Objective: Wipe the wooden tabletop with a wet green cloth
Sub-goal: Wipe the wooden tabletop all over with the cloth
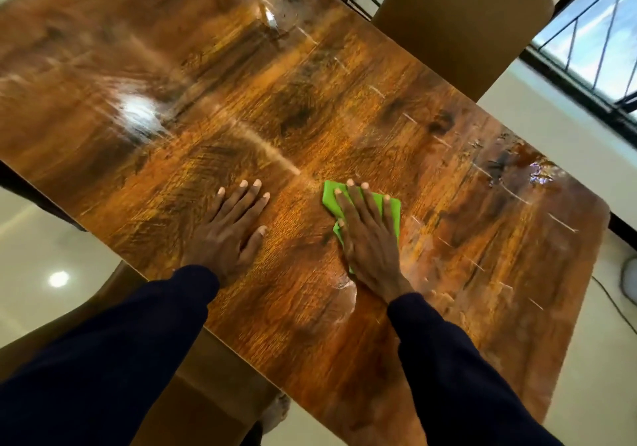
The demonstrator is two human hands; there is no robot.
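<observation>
Right grip [370, 235]: flat, fingers straight and spread, pressing down on the cloth [391, 213]. Nothing is pinched.

The cloth lies directly under this grip, on the table [310, 118]. Green shows past my fingertips, on the little-finger side, and along the thumb side back toward the heel of the palm. The rest is covered. Its long axis appears to run with my fingers, but the hidden part leaves that uncertain.

Left grip [229, 232]: flat and wide, palm on bare wood, near the right grip on its thumb side and apart from the cloth. It holds nothing. I judge it to be a brace.

Finding: the right grip is the working one, being the only one in contact with the cloth.

Surface: wet patches [537, 169] sit well out from the right grip on its little-finger side, toward the table's corner. A pale smear [272, 150] lies ahead of the fingertips, toward the thumb side. I judge either one a fair target for the next stroke. Risk: the cloth could bunch or slip if the flat pressure eases.

Containers: none seen on the table.
</observation>
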